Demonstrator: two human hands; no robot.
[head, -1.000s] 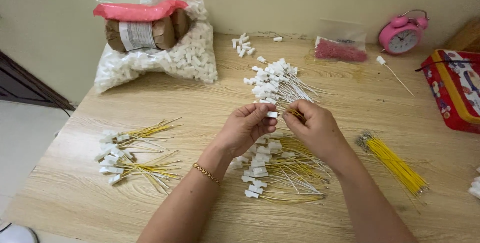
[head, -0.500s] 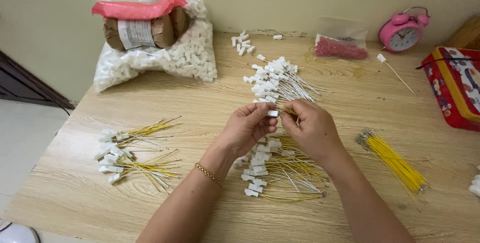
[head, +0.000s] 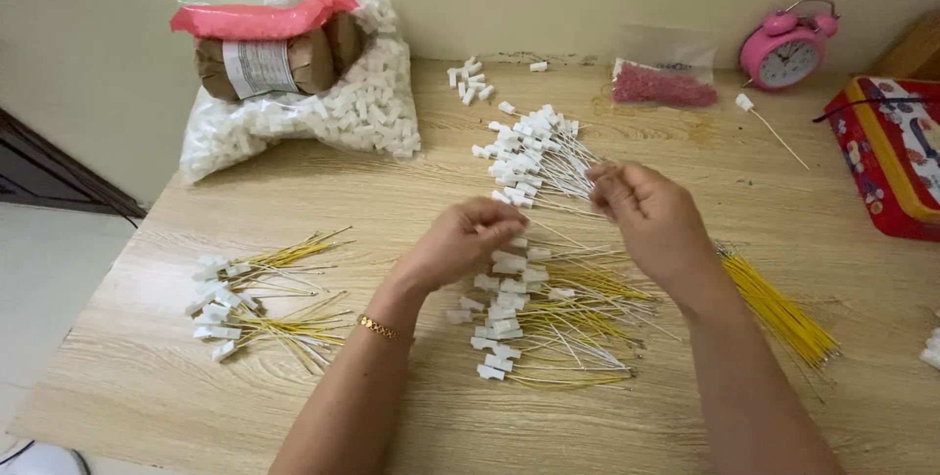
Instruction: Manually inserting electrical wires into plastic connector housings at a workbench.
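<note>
— Wooden table (head: 294, 191), pale, spread with small parts. At the back left?

— Clear plastic bag (head: 304, 113) full of white connectors, with a brown paper roll (head: 274, 62) and a red strip on top. At the far right edge, a red tin box (head: 896, 157); behind it, a pink alarm clock (head: 783, 49). Near the clock, a small bag of red pieces (head: 664, 83).

— And in the middle?

— Heap of yellow and white wires with white plugs (head: 543, 323), lying just under both hands. Behind the hands, bundle of white wires with plugs (head: 534, 157). On the left, two bunches of yellow wires with plugs (head: 255, 299), well apart from the hands. On the right, bundle of plain yellow wires (head: 778, 308), just beside the right forearm.

— Left hand?

— Left hand (head: 460, 240) curled, fingertips pinched on a white plug at the top of the heap. Gold bracelet (head: 377, 328) on that wrist.

— Right hand?

— Right hand (head: 651, 215) half closed, fingers pinched at the edge of the white bundle, holding one thin white wire (head: 558, 230); stretched between both hands, just above the heap.

— Smallest things?

— Few loose white connectors (head: 470, 78) near the back wall.
</note>
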